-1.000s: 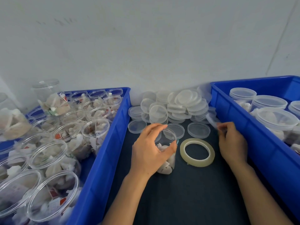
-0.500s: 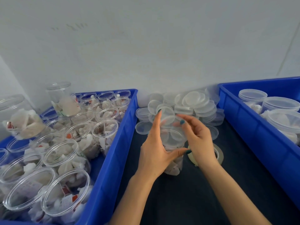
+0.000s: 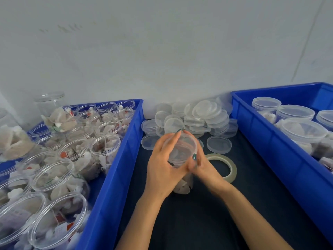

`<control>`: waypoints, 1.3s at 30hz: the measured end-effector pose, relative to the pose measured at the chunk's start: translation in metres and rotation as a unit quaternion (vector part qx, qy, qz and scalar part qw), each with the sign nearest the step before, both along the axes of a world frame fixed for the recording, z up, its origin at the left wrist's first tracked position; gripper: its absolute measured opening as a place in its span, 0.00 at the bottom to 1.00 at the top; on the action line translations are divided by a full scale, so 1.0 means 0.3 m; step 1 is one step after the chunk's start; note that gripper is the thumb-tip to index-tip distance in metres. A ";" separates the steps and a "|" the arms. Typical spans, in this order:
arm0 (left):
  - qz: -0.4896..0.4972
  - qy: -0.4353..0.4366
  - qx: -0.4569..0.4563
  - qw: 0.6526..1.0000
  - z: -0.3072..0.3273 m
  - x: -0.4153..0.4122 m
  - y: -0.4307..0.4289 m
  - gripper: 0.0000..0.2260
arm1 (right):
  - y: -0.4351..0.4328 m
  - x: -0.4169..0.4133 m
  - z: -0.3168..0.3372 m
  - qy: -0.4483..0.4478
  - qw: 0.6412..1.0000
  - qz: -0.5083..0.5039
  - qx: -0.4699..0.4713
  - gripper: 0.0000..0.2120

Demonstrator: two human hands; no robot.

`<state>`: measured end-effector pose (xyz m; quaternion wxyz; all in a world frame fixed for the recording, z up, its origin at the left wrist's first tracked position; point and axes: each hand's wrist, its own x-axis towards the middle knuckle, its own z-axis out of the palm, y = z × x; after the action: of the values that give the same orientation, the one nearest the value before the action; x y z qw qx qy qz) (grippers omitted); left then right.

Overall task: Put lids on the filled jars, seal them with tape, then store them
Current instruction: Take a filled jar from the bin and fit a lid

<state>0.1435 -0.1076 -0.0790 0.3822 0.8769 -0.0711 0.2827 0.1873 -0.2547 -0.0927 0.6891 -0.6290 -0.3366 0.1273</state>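
Observation:
A clear jar point(image 3: 182, 186) filled with pale sachets stands on the dark mat between two blue crates. A clear lid point(image 3: 182, 147) sits on its mouth. My left hand point(image 3: 163, 166) wraps around the jar's left side, fingers up along the lid's rim. My right hand point(image 3: 201, 165) holds the lid's right edge, thumb on the rim. A roll of clear tape point(image 3: 229, 166) lies flat just right of my right hand. A heap of loose clear lids point(image 3: 198, 118) sits behind the jar against the wall.
The left blue crate point(image 3: 124, 159) holds several open filled jars point(image 3: 105, 147). The right blue crate point(image 3: 270, 141) holds several lidded jars point(image 3: 304, 130). Single lids point(image 3: 219, 144) lie on the mat point(image 3: 198, 222). A white wall rises right behind everything.
My right hand left the tape side, picked a lid from the pile and brought it onto the jar. My left hand stayed on the jar throughout.

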 end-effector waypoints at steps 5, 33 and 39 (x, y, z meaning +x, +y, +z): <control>-0.032 -0.002 -0.048 0.998 0.019 -0.012 0.030 0.28 | 0.015 0.005 -0.034 -0.024 0.998 -0.001 -0.050 0.45; -0.081 0.182 0.239 0.950 0.155 0.001 0.024 0.21 | 0.028 0.017 -0.061 -0.045 0.991 -0.072 -0.100 0.40; 0.054 0.158 0.296 0.941 0.111 -0.002 -0.047 0.25 | 0.028 0.014 -0.057 -0.053 0.990 -0.080 -0.101 0.38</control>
<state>0.1429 -0.1218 -0.0458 0.0961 0.9863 -0.0428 0.1271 0.1916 -0.2464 -0.1097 0.6112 -0.7263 -0.3064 0.0713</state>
